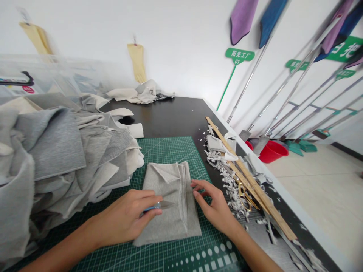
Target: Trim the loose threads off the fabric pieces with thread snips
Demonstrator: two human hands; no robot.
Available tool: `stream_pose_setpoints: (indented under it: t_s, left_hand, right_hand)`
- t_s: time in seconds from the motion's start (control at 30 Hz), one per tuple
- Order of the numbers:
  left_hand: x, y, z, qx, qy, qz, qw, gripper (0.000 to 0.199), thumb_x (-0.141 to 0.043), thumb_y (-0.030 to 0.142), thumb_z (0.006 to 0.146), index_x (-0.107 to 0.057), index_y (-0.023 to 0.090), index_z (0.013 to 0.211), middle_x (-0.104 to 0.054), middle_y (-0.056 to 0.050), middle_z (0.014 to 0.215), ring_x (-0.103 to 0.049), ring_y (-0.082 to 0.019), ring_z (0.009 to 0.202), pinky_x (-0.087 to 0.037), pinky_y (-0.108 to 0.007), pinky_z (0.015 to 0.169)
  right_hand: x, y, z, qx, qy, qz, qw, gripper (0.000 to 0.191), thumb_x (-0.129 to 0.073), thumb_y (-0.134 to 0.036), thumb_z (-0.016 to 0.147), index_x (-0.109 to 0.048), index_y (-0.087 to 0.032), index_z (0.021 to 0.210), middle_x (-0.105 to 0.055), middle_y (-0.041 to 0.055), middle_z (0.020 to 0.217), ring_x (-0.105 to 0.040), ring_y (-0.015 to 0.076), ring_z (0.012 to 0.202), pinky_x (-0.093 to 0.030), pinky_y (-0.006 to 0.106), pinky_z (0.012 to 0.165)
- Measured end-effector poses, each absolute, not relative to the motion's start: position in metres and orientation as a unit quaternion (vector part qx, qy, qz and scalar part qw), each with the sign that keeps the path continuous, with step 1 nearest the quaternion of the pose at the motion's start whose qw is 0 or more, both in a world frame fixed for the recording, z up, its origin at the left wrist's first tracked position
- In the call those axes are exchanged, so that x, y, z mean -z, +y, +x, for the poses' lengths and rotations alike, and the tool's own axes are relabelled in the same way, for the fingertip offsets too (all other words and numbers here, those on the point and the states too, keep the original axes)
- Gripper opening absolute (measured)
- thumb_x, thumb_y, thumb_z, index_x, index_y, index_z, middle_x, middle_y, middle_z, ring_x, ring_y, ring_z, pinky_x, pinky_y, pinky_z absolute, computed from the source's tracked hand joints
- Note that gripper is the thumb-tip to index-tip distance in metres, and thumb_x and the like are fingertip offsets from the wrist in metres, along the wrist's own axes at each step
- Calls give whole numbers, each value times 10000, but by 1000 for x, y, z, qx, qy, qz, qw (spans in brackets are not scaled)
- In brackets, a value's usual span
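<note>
Well, we have a folded piece of grey fleece fabric (170, 223) lying flat in front of us on a green cutting mat (170, 151), its long axis running away from us with a slight lean. A pressed fold runs down its right side, and a triangular flap sits at its far end. Our left hand (124, 217) has its fingers curled closed around small blue-handled snips (155, 206), which mostly hide the handle; the grey blade points right, across the fabric. We can't tell whether the blades are open or together. Our right hand (217, 204) is loosely spread, with its fingertips on the fabric's right edge.

To the left, a heap of grey and cream fabric (56, 151) overhangs the mat. To the right, a wooden ruler (255, 181) lies over gold scissors (245, 196) among white scraps (227, 177) on a black table (159, 117). Yellow gloves (137, 62) hang on the white wall, and mops (283, 90) lean beside a red bucket (272, 151) on the tiled floor (320, 189).
</note>
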State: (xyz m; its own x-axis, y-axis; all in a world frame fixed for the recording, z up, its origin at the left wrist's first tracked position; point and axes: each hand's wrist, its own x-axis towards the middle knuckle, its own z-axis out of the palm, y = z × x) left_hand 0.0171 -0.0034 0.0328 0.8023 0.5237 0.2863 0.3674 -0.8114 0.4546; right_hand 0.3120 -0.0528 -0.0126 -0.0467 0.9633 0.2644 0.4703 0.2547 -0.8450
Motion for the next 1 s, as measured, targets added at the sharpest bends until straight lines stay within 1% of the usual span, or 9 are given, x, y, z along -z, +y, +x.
stream_pose_setpoints:
  t_s: [0.07,0.2,0.43,0.53,0.63,0.73,0.87,0.93,1.0]
  left_hand:
    - [-33,-4,17,-219,240,928,182,254,-473,307,1076,-690,199,1152,-751,-61,1035,-734,-196,902,-577,-282,765]
    - [-35,-5,17,-214,239,928,192,263,-534,337,1054,-659,232,1260,-752,-33,1012,-738,-182,894,-584,-273,783]
    - [-29,-7,15,-222,250,930,153,270,-469,316,1073,-696,197,1161,-766,-66,1033,-748,-198,903,-608,-285,777]
    - [-27,-9,2,-246,259,924,134,254,-573,357,1025,-710,239,1203,-774,-53,1080,-754,-187,930,-619,-263,832]
    - [-23,-17,-21,-256,301,910,124,302,-689,387,941,-725,296,1226,-780,-33,1092,-761,-189,936,-627,-248,836]
    - [-16,-28,-43,-230,351,896,143,342,-738,384,899,-726,347,1238,-779,-9,1111,-758,-192,981,-625,-252,863]
    - [4,-42,-60,-203,407,858,238,302,-689,379,929,-738,349,1225,-764,-17,1171,-733,-200,1057,-611,-269,895]
    - [15,-44,-63,-230,445,819,281,280,-694,391,913,-767,322,1174,-768,-39,1159,-723,-225,1070,-605,-301,910]
    - [25,-44,-63,-265,474,786,296,278,-691,410,906,-784,287,1137,-771,-61,1144,-709,-249,1088,-582,-346,964]
  right_hand:
    - [13,-53,312,-286,-664,-540,430,305,-558,-225,992,-657,-257,1279,-729,61,1143,-702,183,983,-597,306,771]
    - [13,-53,311,-283,-664,-543,430,303,-563,-232,991,-655,-262,1277,-730,59,1152,-703,188,995,-597,308,772]
    - [16,-52,312,-287,-657,-546,432,323,-566,-250,986,-644,-267,1298,-733,65,1155,-709,201,995,-608,330,776]
    - [18,-53,313,-275,-645,-551,452,398,-586,-277,972,-593,-278,1370,-718,76,1227,-699,225,1080,-613,380,863]
    - [22,-52,314,-273,-622,-569,464,478,-629,-356,949,-555,-280,1415,-647,99,1386,-656,270,1219,-582,455,989]
    - [31,-47,313,-316,-587,-587,459,619,-668,-482,909,-510,-242,1457,-543,142,1513,-597,309,1323,-522,506,1094]
    - [42,-33,304,-399,-543,-602,429,970,-724,-632,794,-363,-147,1551,-392,225,1619,-459,344,1467,-371,519,1228]
    - [42,-25,293,-399,-543,-616,407,1132,-770,-649,719,-277,-118,1589,-329,249,1647,-389,360,1510,-316,521,1253]
    - [39,-16,278,-351,-567,-634,392,1210,-820,-595,662,-233,-116,1605,-308,247,1657,-352,368,1528,-270,530,1268]
